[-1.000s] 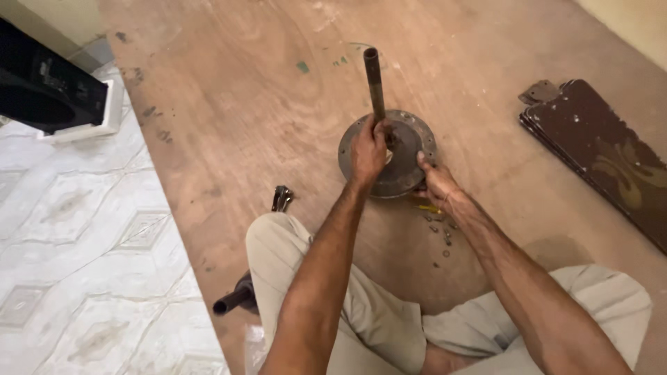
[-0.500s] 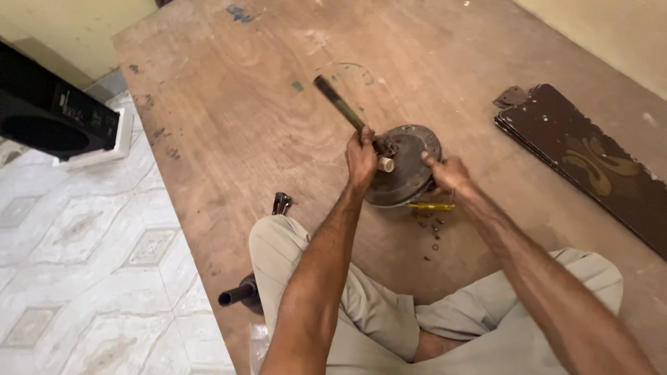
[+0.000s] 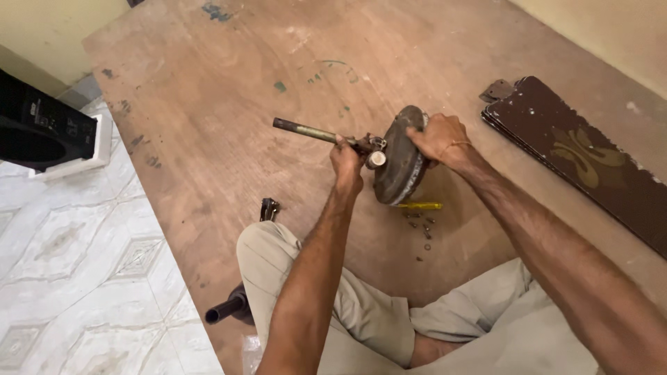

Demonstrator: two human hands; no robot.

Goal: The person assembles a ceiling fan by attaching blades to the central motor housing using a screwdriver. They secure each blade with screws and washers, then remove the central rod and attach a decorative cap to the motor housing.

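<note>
Plywood floor board beneath me: my left hand (image 3: 345,158) grips the leftward-pointing metal rod (image 3: 306,130), my right hand (image 3: 439,139) clasps the tilted disc-shaped motor housing (image 3: 397,163).

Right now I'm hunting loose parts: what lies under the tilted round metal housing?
Below the round metal housing: a yellow-handled tool and small screws on the wooden board. Anything directly beneath its rim is hidden.

Home floor used as makeshift repair spot: person sits cross-legged on a worn, paint-flecked plywood sheet (image 3: 208,139) laid over patterned white floor tiles (image 3: 76,264). Plain yellowish wall far. Dark brown blades (image 3: 590,160) stacked right, loose screws (image 3: 422,229) near the knees.
</note>
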